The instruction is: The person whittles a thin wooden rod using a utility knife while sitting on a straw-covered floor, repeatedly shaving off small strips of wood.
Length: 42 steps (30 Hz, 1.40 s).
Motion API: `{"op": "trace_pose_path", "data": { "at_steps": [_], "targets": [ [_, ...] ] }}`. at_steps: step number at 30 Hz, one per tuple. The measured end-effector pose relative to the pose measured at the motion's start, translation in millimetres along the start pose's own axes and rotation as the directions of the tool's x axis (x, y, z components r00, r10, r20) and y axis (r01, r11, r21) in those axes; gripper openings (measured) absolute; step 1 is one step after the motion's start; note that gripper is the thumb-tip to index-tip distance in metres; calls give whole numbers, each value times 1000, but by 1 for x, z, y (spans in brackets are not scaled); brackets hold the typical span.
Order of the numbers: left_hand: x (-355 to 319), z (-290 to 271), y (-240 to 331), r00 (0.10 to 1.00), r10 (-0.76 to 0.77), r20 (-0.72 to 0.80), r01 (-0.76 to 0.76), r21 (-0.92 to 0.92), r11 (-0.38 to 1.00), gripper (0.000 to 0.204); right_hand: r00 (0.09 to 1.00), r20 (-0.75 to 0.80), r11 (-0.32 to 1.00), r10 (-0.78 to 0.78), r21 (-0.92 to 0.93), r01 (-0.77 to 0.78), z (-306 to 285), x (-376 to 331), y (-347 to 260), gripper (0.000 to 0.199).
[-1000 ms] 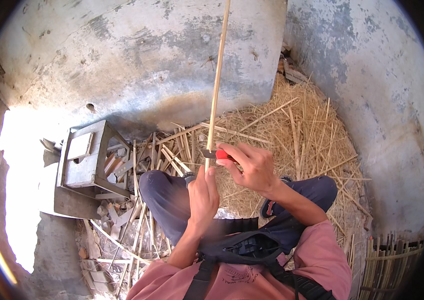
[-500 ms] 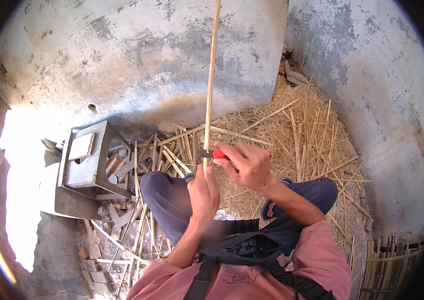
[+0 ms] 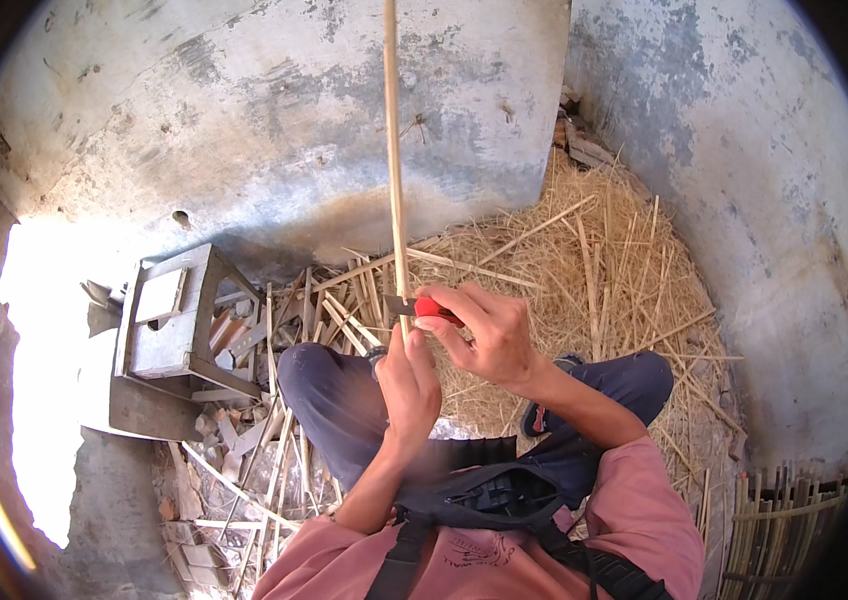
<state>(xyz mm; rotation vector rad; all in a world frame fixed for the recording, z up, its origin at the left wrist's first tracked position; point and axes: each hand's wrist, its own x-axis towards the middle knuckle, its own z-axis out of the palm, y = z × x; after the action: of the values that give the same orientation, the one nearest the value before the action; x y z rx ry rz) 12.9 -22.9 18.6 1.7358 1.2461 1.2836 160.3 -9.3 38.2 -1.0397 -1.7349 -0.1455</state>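
The left hand (image 3: 412,392) pinches a long pale strip (image 3: 394,150) near its lower end, between thumb and fingers; from that grip the strip runs away and out of the top of the view. Such a hold likely steadies the end close to the blade. Just beyond the left grip, the right hand (image 3: 494,338) clasps a red-handled knife (image 3: 432,308), its dark blade across the strip, perhaps to meet it squarely. Straw-like shavings (image 3: 514,260) lie beyond the right grip, and a wooden box (image 3: 166,330) stands well left of both grips, seemingly out of the strip's way
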Motion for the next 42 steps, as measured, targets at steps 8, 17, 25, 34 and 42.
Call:
{"op": "trace_pose_path", "data": {
  "at_steps": [8,17,25,34,42],
  "targets": [
    [5,-5,-7,998,58,10,-59,172,983,19,996,30,991,-89,-99,91,-8,2,17,30],
    [8,-31,-8,988,101,117,-135,331,934,23,974,137,960,-178,-193,203,-23,12,25,32],
    [3,-13,-4,992,-9,123,13,-36,999,38,1000,9,999,-27,27,26,-3,1,14,24],
    [-25,2,-23,953,-41,301,65,-69,996,41,814,-262,835,518,360,-415,-72,33,89,27],
    [-4,-13,-18,930,-195,311,279,-256,925,49,968,105,946,229,210,-247,-64,27,53,28]
  ]
}}
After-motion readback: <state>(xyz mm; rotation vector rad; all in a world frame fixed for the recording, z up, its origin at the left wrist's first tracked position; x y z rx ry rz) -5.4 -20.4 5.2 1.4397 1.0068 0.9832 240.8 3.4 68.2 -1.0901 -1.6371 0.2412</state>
